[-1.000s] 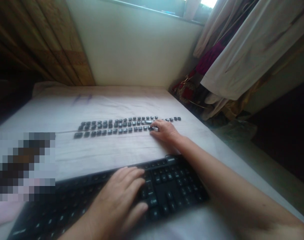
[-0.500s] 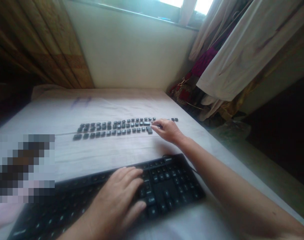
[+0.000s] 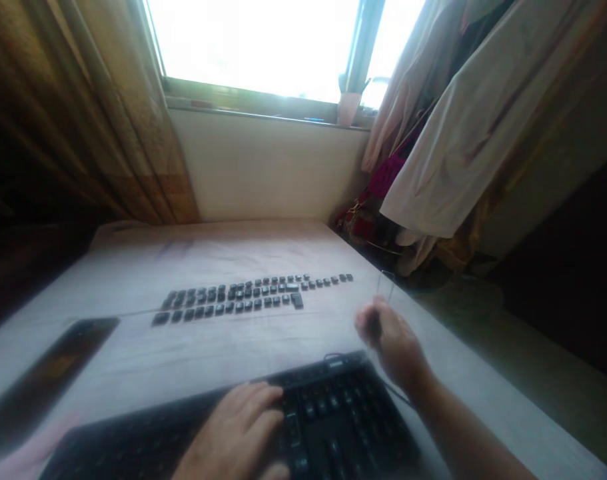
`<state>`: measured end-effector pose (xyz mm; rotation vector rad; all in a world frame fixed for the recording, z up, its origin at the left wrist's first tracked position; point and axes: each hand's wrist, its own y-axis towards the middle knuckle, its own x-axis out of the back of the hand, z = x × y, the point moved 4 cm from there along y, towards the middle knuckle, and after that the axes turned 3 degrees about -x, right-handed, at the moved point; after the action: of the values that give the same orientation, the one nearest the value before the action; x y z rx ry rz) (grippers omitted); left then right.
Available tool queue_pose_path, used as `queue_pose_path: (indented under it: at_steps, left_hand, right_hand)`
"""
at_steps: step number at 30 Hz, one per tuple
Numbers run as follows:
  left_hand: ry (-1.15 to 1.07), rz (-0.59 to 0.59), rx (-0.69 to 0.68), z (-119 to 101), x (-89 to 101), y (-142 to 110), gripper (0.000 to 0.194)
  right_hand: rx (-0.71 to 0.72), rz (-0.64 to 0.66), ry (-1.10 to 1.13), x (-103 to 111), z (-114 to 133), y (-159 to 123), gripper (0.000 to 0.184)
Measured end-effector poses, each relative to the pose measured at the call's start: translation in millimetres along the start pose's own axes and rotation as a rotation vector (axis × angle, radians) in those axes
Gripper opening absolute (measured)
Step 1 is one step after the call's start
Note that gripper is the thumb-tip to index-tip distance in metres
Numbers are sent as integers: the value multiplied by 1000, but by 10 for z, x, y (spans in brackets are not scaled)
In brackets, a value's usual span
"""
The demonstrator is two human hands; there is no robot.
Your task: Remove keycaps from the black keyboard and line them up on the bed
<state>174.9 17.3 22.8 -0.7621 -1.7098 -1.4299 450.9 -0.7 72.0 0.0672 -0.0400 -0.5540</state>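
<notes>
A black keyboard [image 3: 328, 433] lies across the front of the bed, blurred, with a patch bare of keys right of its middle. My left hand [image 3: 243, 427] rests palm-down on it, fingers stretched out and holding nothing. Above the keyboard's right end, my right hand [image 3: 393, 337] is closed around a wire keycap puller [image 3: 386, 283], whose thin wire ends point up and away from me. Beyond the keyboard, loose black keycaps [image 3: 240, 307] are laid out in several rows on the sheet, apart from both hands. An L-shaped keycap [image 3: 296, 300] ends the nearest row.
A dark, flat phone-like object [image 3: 53, 373] lies at the left on the white sheet [image 3: 233, 247]. The keyboard's cable [image 3: 398, 393] curls by its right end. Clothes [image 3: 438, 147] hang beyond the bed's right edge; a window [image 3: 253, 53] and curtain [image 3: 148, 133] are behind.
My right hand has moved back from the right end of the keycap rows towards me, and the wire puller now shows. The camera has tilted up. My left hand stays on the keyboard.
</notes>
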Motion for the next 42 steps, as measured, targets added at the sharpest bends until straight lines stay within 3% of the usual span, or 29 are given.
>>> queue_pose_path:
  at_steps: [2, 5, 7, 10, 13, 17, 21, 24, 31, 38, 42]
  left_hand:
    - [4, 74, 35, -18, 26, 5, 35]
    - [36, 44, 70, -22, 76, -59, 46]
    - [70, 16, -5, -58, 121, -132, 53]
    - [155, 141, 217, 5, 192, -262, 64]
    - [154, 235, 277, 3, 266, -365, 81]
    - [111, 274, 329, 30, 260, -471, 95]
    - [77, 300, 277, 52, 194, -527, 109]
    - [69, 328, 269, 63, 192, -525, 119]
    - [40, 449, 257, 47, 294, -413, 116]
    - [-4, 449, 301, 41, 306, -386, 115]
    - [-6, 468, 300, 38, 291, -390, 121]
  right_hand:
    - [-25, 67, -18, -53, -30, -56, 59]
    - [-100, 165, -1, -124, -48, -99, 59]
    - [-175, 200, 6, -134, -37, -132, 59]
    - [-262, 256, -29, -107, 9, -223, 55]
    - [-263, 343, -67, -84, 42, -340, 43]
    - [-165, 410, -124, -105, -4, -462, 21]
    - [-6, 442, -291, -175, -58, -523, 10]
    - [108, 458, -376, -222, -65, -556, 10]
    - [406, 510, -425, -311, -12, -658, 15]
    - [660, 591, -544, -397, 76, -752, 20]
    - [720, 611, -577, -420, 70, -767, 18]
